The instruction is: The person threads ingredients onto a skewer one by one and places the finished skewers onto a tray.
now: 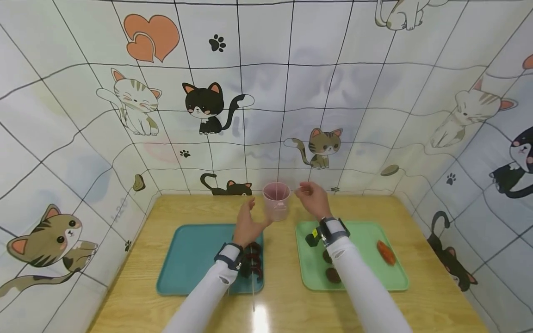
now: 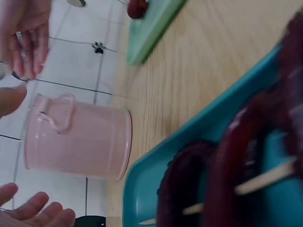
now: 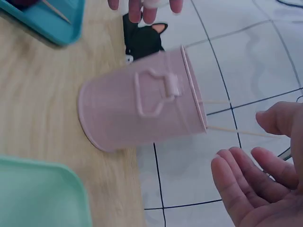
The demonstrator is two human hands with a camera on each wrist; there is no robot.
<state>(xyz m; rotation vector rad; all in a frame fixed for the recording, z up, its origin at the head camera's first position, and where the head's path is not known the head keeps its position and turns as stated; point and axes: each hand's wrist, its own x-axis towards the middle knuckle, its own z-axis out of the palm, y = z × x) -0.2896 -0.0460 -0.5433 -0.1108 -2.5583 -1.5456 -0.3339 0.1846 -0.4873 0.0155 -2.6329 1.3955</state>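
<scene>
Smooth, tapered pink bucket (image 1: 276, 210) stood on wood-grained desk (image 1: 279, 273), thin sticks (image 3: 244, 132) jutting out. Left hand (image 1: 248, 226) was beside it, fingers spread wide; right hand (image 1: 314, 201) neared sticks, fingers parted.

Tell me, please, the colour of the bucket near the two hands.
The bucket is pale pink; the right wrist view shows it best.

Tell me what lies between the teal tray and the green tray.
Between the teal tray and the green tray, the head view shows a bare stretch of wooden table; the pink bucket stands farther back.
</scene>
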